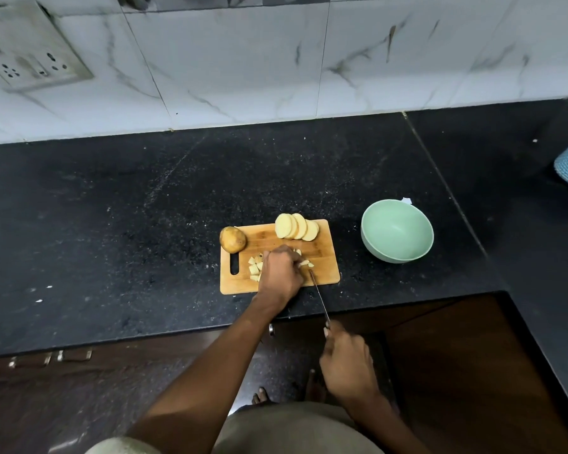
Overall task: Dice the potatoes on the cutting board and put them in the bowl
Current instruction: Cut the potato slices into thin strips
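Mid-dicing, left hand (281,271) pinned potato strips (305,263); right hand (348,362) gripped knife (318,294); next, cut crosswise; bowl (397,231) at 3 o'clock

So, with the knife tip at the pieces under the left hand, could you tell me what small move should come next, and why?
Probably press the knife down through the potato pieces that the left hand steadies. The right hand grips the handle, and the slices wait uncut.

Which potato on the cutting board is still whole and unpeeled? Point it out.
The whole potato at the cutting board's far-left corner, brown skin intact. The potato slices fanned along the far edge and the diced pieces beside the left hand show pale cut flesh.
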